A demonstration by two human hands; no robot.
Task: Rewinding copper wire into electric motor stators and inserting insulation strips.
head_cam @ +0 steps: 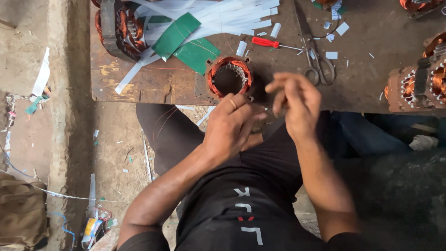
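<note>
A round motor stator (228, 77) with copper windings sits at the near edge of a worn wooden bench (139, 83). My left hand (231, 126) hovers just below the stator, over my lap, fingers curled, a ring on one finger. My right hand (297, 103) is raised beside it at the bench edge, fingers bent and blurred. Whether either hand pinches a thin wire or other small thing, I cannot tell.
White paper strips (218, 16) and green sheets (186, 42) lie at the bench's back. A red-handled screwdriver (269, 43) and scissors (318, 65) lie right of the stator. More wound stators stand far left (118, 28) and far right (418, 79). Scraps litter the floor.
</note>
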